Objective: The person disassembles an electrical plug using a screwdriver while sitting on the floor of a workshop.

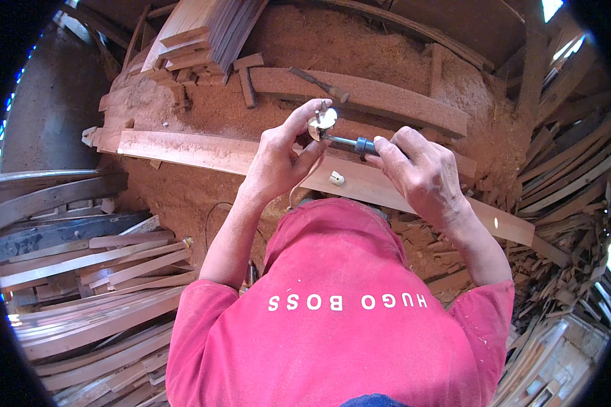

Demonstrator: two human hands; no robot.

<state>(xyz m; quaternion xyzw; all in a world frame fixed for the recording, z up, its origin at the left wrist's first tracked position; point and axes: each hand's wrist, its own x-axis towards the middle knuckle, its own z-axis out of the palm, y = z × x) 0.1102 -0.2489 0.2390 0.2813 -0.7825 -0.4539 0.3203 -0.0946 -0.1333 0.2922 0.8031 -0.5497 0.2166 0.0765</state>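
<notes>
We hold one small round metal part [322, 122] in the left hand [282, 159], pinched betw. thumb and fingers, up in front of us above the plank [204, 150]. One screwdriver [352, 143] meets it from the right: metal shaft w/ tip at the part, dark blue handle end showing just beside the right hand [421, 173]. Right hand is clenched around that handle, knuckles up.

Below the hands: one long pale plank running left to lower right across the table [183, 193], which is thick w/ red-brown sawdust. One small white piece [337, 178] lies on the plank, just under the hands. Behind the plank, one curved wood piece [373, 98], and one hammer-like tool [320, 84] lying on it. Further back, one stack of boards [204, 34], w/ a few short offcuts [244, 74] near it; can't count them exactly.

Left and right edges: heaps of thin wood strips [95, 264], too many to count. No containers seen. Red shirt [339, 319] fills the bottom.
</notes>
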